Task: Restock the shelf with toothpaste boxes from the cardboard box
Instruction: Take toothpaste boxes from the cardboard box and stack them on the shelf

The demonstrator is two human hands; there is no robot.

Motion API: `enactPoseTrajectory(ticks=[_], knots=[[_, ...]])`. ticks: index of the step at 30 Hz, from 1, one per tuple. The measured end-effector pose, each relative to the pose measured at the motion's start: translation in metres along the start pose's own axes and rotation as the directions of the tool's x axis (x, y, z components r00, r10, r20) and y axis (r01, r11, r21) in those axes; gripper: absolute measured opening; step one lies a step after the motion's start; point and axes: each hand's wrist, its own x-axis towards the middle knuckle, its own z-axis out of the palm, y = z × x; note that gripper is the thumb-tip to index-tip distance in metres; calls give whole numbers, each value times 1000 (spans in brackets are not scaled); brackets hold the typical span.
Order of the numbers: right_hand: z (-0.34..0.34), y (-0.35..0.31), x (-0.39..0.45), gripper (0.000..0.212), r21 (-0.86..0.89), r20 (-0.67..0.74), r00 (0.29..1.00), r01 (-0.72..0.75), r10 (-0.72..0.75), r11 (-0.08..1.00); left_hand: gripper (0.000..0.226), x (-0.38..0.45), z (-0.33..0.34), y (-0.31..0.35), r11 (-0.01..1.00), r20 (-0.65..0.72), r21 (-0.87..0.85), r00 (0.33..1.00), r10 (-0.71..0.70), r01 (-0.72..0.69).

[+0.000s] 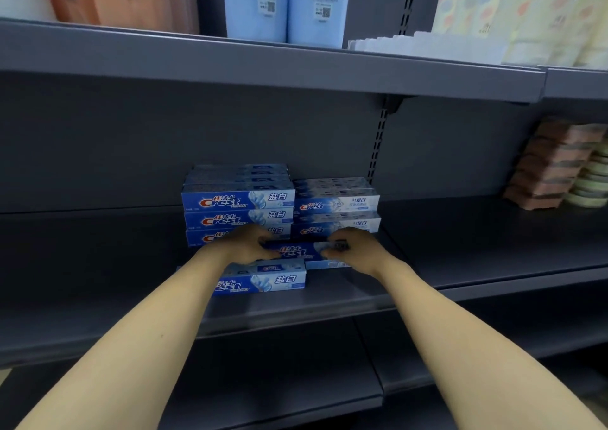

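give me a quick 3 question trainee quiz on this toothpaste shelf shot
1. True or false: both hands grip one blue toothpaste box between them.
2. Which stack at the back of the dark grey metal shelf is taller? A) the left stack of darker blue boxes B) the right stack of paler blue-and-white boxes
3. What lies at the shelf's front edge, under the left forearm?

Key
1. True: the left hand holds its left end, the right hand its right end.
2. A
3. A single blue toothpaste box lying flat.
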Motion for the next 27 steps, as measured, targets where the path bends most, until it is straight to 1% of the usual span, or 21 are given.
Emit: enactPoseTrajectory(ticks=[2, 5, 8, 12, 16, 18, 20, 22, 25, 27], knots=[[1, -3, 0, 36, -7, -32, 999, 32, -32, 999, 40, -2, -3, -4, 999, -2, 32, 1000, 1, 0], [3, -3, -1, 38, -16, -23, 998, 53, -54, 998, 43, -5, -8, -15, 994, -22, 102, 999, -36, 38], [5, -5, 0, 49, 2, -5, 998, 57, -57, 998, 47, -10, -12, -25, 985, -57, 164, 997, -53, 62], [10, -16, 4, 52, -62, 19, 993, 114, -113, 992, 50, -18, -18, -31, 989, -142, 132, 989, -42, 61], [16, -23, 12, 52, -68, 31, 995, 96, -94, 993, 51, -30, -28, -37, 995, -217, 77, 975, -43, 61], [17, -28, 15, 54, -77, 49, 995, 95, -92, 993, 49, -36, -32, -42, 994, -245, 89, 969, -35, 58], [17, -37, 15, 56, -72, 38, 993, 115, -112, 991, 46, -42, -35, -46, 993, -273, 95, 961, -43, 72], [15, -45, 14, 55, -60, 16, 989, 149, -148, 987, 45, -50, -40, -49, 991, -267, 82, 960, -82, 108], [11, -55, 10, 54, -58, 12, 981, 195, -195, 979, 47, -62, -52, -52, 987, -209, 60, 969, -135, 151], [9, -60, 5, 53, -58, 22, 979, 206, -205, 977, 50, -69, -58, -51, 987, -163, 49, 976, -144, 154]])
